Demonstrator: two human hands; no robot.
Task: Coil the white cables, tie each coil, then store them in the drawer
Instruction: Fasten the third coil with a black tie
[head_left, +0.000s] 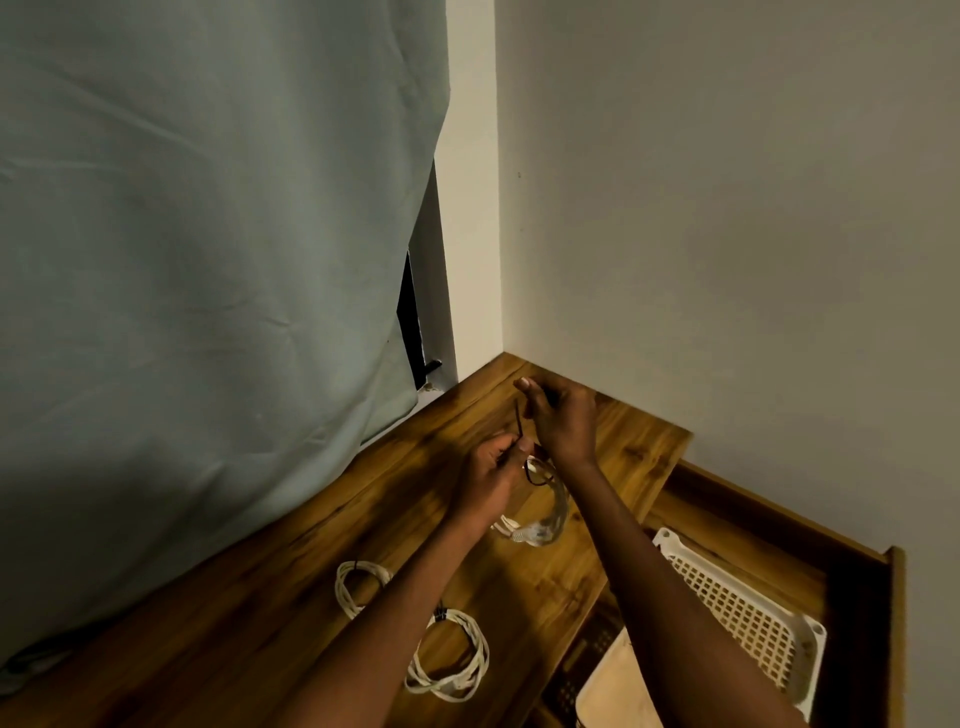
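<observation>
Tying step, third coil (545, 512), held just above worktop (311, 561). Your left hand (491, 475) and right hand (563, 418) each pinched an end of the dark tie (520, 423). Next, prob.: cinch tight w/o loosening loops. Two tied coils (449, 657) lay near; drawer (779, 551) open.

Pale grey-green fabric curtain (208, 260), hanging at left over the brown wood-grain tabletop (291, 561). Plain off-white wall (727, 208) behind. White perforated plastic basket (748, 608) (tilted) at lower right.
</observation>
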